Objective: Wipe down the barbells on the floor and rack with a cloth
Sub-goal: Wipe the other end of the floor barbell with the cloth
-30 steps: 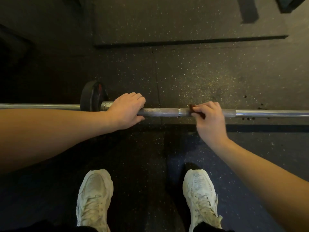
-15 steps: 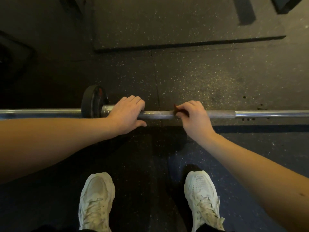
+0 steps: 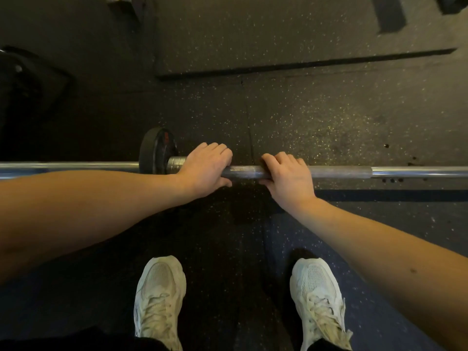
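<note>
A steel barbell lies across the rubber floor from left to right, with a small black plate on its left sleeve. My left hand wraps the bar just right of the collar, fingers over the top and thumb underneath. My right hand is closed around the dull knurled part a short way to the right, with a small gap between the two hands. The dark cloth is hidden inside my right fist.
A raised black mat lies beyond the bar, its front edge parallel to it. A dark bulky object sits at the far left. My white shoes stand just behind the bar.
My right hand has slid left along the bar toward my left hand. The cloth tip that showed at its fingers is now covered. The left hand has stayed in place.
</note>
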Demonstrator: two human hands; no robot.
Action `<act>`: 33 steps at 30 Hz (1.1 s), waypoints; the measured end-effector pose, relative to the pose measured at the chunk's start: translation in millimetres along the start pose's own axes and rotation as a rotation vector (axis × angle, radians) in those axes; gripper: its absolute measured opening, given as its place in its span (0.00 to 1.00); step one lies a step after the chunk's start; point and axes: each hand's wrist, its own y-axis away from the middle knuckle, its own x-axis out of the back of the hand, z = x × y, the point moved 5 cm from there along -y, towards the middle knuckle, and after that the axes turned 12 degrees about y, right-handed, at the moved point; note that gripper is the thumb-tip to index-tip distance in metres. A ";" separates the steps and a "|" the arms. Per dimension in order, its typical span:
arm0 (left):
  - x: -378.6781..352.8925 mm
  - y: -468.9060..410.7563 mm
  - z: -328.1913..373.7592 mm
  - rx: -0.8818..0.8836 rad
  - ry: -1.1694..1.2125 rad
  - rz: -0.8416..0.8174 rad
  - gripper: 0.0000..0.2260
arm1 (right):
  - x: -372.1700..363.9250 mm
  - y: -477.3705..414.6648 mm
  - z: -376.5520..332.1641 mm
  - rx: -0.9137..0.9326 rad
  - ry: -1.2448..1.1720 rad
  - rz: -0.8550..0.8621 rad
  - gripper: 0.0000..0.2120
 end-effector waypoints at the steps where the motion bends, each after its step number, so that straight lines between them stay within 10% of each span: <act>1: 0.4 -0.7 0.6 -0.014 -0.014 0.005 0.17 | 0.8 -1.9 1.1 0.016 -0.018 0.002 0.23; 7: 2.1 -2.6 -0.4 -0.071 -0.049 -0.013 0.15 | 11.7 -18.3 7.0 0.091 -0.057 -0.194 0.19; 15: 1.3 -12.9 -14.2 0.021 0.157 -0.278 0.12 | 18.9 -61.2 21.8 0.031 -0.276 -0.888 0.22; 26: -2.9 -4.0 -13.4 -0.029 0.080 -0.135 0.17 | 3.9 4.1 2.0 0.091 -0.005 0.038 0.31; 33: -1.6 -3.2 -6.5 -0.029 0.060 -0.044 0.22 | 9.0 -12.0 7.0 0.087 -0.089 -0.046 0.25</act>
